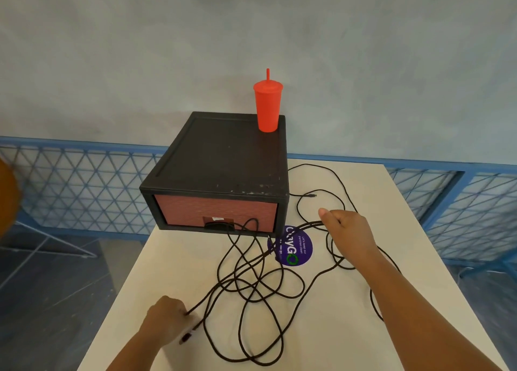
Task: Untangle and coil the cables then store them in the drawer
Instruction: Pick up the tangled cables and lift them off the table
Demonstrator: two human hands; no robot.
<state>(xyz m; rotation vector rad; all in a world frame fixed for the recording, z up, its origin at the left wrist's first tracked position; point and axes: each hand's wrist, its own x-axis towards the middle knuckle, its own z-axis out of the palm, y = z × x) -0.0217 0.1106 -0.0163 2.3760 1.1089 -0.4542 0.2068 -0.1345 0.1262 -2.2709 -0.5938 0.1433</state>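
Note:
Black cables [251, 281] lie in tangled loops across the white table [363, 300]. My left hand [165, 320] grips cable strands near the table's front left, with a plug end sticking out below it. My right hand [347, 228] holds a bundle of strands that runs tight toward the left hand. One loose plug end [310, 195] lies to the right of the black drawer box [221, 160]. Its red drawer front [215, 211] is closed, with a cable loop lying against the handle.
A red tumbler with a straw [267, 104] stands on the box's back right corner. A purple round sticker [293, 249] is on the table under the cables. Blue lattice railing [84, 186] runs behind the table. The table's edges drop off left and right.

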